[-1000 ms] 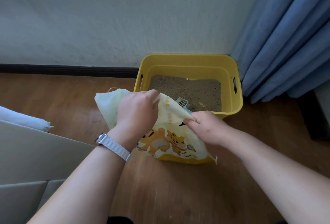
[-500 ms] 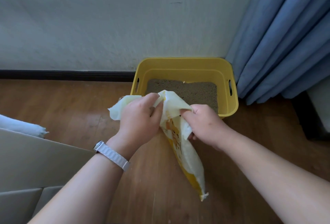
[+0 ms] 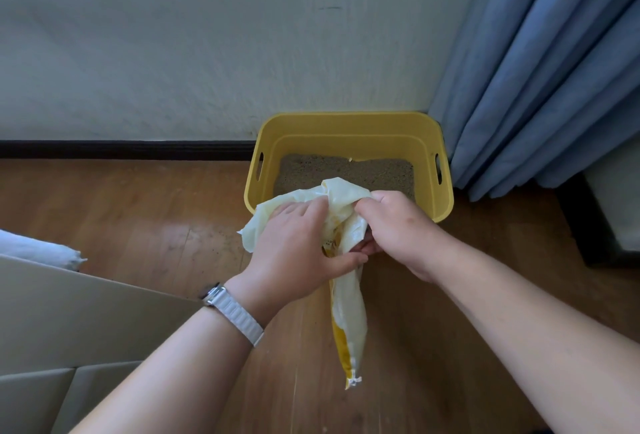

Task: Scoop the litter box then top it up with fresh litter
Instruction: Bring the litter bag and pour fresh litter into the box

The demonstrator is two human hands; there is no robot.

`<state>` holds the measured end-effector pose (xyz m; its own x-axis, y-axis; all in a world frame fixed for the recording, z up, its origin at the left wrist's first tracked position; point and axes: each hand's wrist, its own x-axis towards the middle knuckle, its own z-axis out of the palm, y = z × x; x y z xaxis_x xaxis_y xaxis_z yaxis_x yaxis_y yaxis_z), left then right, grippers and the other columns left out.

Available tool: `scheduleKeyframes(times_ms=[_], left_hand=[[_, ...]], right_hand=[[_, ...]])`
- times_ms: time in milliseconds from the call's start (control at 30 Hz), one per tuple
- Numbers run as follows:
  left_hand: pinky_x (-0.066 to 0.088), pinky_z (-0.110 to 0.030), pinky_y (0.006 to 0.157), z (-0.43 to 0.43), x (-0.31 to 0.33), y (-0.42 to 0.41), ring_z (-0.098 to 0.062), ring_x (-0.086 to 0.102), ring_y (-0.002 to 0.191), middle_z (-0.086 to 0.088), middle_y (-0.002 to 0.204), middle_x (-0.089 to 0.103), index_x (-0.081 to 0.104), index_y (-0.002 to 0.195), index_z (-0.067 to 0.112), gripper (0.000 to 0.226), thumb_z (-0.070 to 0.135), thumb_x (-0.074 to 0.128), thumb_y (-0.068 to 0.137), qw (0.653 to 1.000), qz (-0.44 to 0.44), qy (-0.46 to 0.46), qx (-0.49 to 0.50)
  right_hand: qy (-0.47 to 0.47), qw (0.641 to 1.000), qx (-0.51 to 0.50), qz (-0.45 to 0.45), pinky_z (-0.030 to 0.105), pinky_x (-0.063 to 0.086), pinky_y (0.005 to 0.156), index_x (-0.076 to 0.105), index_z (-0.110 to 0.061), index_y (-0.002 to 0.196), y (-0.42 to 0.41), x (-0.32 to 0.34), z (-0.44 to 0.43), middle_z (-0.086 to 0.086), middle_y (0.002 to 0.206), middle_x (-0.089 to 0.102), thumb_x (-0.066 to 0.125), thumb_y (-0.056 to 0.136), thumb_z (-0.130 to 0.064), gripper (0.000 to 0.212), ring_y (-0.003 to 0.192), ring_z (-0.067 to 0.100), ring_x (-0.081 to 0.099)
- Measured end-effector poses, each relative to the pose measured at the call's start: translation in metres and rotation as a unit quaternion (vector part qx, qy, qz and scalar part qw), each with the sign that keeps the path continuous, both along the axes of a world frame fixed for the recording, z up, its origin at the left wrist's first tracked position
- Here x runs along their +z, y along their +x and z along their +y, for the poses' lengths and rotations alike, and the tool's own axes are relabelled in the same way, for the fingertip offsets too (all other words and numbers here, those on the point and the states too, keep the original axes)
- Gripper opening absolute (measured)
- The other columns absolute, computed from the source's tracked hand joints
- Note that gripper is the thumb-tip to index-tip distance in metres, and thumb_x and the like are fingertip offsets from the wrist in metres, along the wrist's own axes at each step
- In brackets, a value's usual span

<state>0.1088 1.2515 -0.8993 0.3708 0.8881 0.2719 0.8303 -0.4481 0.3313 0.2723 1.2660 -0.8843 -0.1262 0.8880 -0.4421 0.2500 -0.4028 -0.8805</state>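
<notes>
A yellow litter box [image 3: 349, 123] stands on the floor against the wall, with grey-brown litter [image 3: 346, 170] inside. In front of it I hold a pale yellow litter bag [image 3: 348, 316] that hangs limp and crumpled toward me. My left hand [image 3: 298, 243], with a white watch on the wrist, grips the bag's bunched upper part from the left. My right hand [image 3: 398, 229] grips the same bunched part from the right. The scoop is not visible; the bag and hands cover the box's near side.
Blue curtains [image 3: 540, 70] hang at the right of the box, with a dark furniture edge [image 3: 585, 225] below them. A cardboard box flap [image 3: 69, 312] and a white bag [image 3: 38, 251] lie at the left. The floor is brown wood [image 3: 138, 208].
The bag was spread flat with its tiger print showing; both hands have gathered and crumpled its top, and it now hangs as a narrow limp strip. The blue scoop is no longer visible.
</notes>
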Motion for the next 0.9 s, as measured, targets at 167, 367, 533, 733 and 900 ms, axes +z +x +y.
scheduleKeyframes(times_ms=[167, 367, 533, 733, 900], left_hand=[[0.024, -0.025, 0.055, -0.001, -0.003, 0.006, -0.017, 0.035, 0.049, 0.011, 0.059, 0.032, 0.029, 0.072, 0.019, 0.056, 0.028, 0.083, 0.066, 0.999, 0.026, 0.009, -0.024], [0.028, -0.026, 0.037, 0.003, -0.002, 0.003, -0.020, 0.033, 0.042, 0.006, 0.055, 0.037, 0.033, 0.069, 0.019, 0.027, 0.013, 0.060, 0.073, 1.000, -0.002, 0.004, 0.018], [0.040, -0.036, 0.042, 0.011, 0.016, -0.001, -0.028, 0.044, 0.047, 0.003, 0.051, 0.043, 0.036, 0.063, 0.014, 0.026, 0.013, 0.057, 0.079, 0.992, -0.067, -0.015, 0.110], [0.032, -0.030, 0.045, 0.014, 0.032, -0.003, -0.015, 0.034, 0.047, 0.005, 0.047, 0.037, 0.039, 0.058, 0.014, 0.031, 0.015, 0.058, 0.083, 0.959, -0.177, -0.049, 0.218], [0.032, -0.029, 0.046, 0.014, 0.035, 0.001, -0.012, 0.036, 0.048, 0.003, 0.050, 0.045, 0.051, 0.063, 0.008, 0.022, 0.015, 0.056, 0.083, 0.938, -0.216, -0.080, 0.259]], right_hand=[[0.011, 0.997, 0.043, -0.058, 0.053, 0.055, 0.082, 0.067, 0.001, 0.084, 0.004, -0.002, 0.001, 0.015, 0.082, 0.074, 0.045, 0.087, -0.023, 0.033, 0.085, 0.034, 0.069], [0.041, 0.994, 0.069, -0.078, 0.051, 0.056, 0.080, 0.070, -0.008, 0.087, 0.008, -0.001, -0.004, 0.007, 0.086, 0.074, 0.053, 0.092, -0.037, 0.034, 0.084, 0.026, 0.070], [0.094, 0.965, 0.176, -0.172, 0.029, 0.051, 0.077, 0.060, -0.032, 0.104, 0.008, -0.002, -0.015, -0.014, 0.094, 0.062, 0.061, 0.082, -0.060, 0.036, 0.088, 0.006, 0.060], [0.038, 0.925, 0.287, -0.245, 0.037, 0.040, 0.107, 0.029, -0.035, 0.143, -0.006, -0.013, -0.033, -0.011, 0.143, 0.037, 0.063, 0.059, -0.080, 0.101, 0.131, 0.011, 0.040], [0.078, 0.907, 0.261, -0.321, 0.044, 0.045, 0.097, 0.028, -0.031, 0.138, -0.032, -0.015, -0.052, -0.002, 0.134, 0.035, 0.066, 0.064, -0.072, 0.094, 0.126, 0.023, 0.040]])
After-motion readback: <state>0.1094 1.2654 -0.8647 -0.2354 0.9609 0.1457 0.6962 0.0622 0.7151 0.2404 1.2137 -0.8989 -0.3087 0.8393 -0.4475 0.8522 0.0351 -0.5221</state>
